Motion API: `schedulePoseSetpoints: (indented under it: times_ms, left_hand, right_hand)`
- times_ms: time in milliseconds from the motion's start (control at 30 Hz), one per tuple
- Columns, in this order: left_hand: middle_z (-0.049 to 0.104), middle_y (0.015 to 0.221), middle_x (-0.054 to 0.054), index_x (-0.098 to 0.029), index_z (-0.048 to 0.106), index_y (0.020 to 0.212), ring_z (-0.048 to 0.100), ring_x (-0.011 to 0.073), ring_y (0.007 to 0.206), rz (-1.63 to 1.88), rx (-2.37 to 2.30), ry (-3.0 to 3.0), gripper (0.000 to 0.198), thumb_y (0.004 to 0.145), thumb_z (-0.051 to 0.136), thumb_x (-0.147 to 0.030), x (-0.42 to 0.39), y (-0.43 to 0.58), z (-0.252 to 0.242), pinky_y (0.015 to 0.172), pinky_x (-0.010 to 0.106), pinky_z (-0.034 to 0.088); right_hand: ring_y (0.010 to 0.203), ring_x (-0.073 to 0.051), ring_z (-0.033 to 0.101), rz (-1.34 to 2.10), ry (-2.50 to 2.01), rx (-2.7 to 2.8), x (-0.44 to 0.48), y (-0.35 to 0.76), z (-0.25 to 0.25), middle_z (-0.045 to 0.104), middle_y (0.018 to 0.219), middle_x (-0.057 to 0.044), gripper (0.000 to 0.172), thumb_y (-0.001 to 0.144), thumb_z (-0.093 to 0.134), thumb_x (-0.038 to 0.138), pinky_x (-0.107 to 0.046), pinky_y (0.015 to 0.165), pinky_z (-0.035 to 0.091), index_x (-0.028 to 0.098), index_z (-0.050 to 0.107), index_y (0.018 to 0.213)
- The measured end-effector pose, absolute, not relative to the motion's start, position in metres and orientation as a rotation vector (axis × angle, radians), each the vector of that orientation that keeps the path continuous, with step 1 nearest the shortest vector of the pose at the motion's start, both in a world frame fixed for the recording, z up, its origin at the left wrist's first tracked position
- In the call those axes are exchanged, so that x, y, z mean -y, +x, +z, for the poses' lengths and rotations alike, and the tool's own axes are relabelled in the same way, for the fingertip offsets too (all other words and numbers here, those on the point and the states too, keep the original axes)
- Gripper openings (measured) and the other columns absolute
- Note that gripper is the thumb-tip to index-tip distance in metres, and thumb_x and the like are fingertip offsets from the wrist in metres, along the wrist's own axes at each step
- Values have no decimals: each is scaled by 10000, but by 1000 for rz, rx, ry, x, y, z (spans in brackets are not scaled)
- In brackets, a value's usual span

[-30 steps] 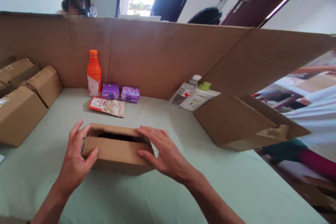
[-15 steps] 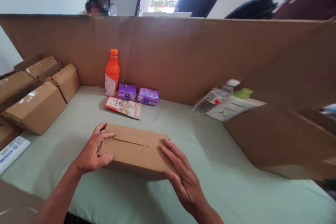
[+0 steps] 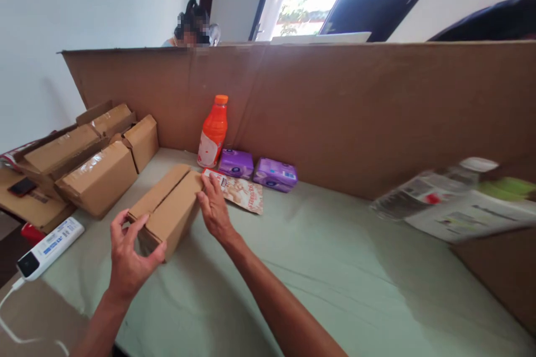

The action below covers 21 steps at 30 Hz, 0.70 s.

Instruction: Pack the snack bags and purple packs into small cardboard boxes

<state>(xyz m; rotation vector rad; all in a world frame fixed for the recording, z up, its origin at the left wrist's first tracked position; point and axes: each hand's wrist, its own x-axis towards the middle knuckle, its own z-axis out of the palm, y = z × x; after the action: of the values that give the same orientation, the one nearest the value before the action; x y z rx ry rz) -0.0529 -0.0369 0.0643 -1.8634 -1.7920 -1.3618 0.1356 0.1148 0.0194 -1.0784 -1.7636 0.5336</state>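
A closed cardboard box is between my two hands at the left of the table, its top seam pointing away from me. My left hand grips the near end, thumb and fingers spread around its corners. Against the far right side presses my right hand, its fingers fairly straight and close together. Just past those fingers lies a flat snack pouch, partly covered by the hand. Behind it are two purple tissue packs and an upright orange bottle.
Several taped cardboard boxes stand at the left. In front of them lies a white power strip with a cable. A tall cardboard wall runs along the back, with a person beyond. A clear bottle and white green-capped bottle lean at right.
The box has moved left and away from me, turning from crosswise to lengthwise. Both hands travelled with it. The view has swung left, showing more of the power strip.
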Motion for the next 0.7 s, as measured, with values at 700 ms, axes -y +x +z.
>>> schedulePoseSetpoints:
  times_ms: [700]
  left_hand:
    - [144,1629,264,-113,222,1558,202,370,1529,-1423,2170,-1502,771,905,535,-376,-178,-58,31,1196,541,283]
  right_hand:
    - [1341,-290,518,746,-1061,1736,-79,95,-55,542,1444,-156,331,864,533,198,-501,1125,431,208,657,1171]
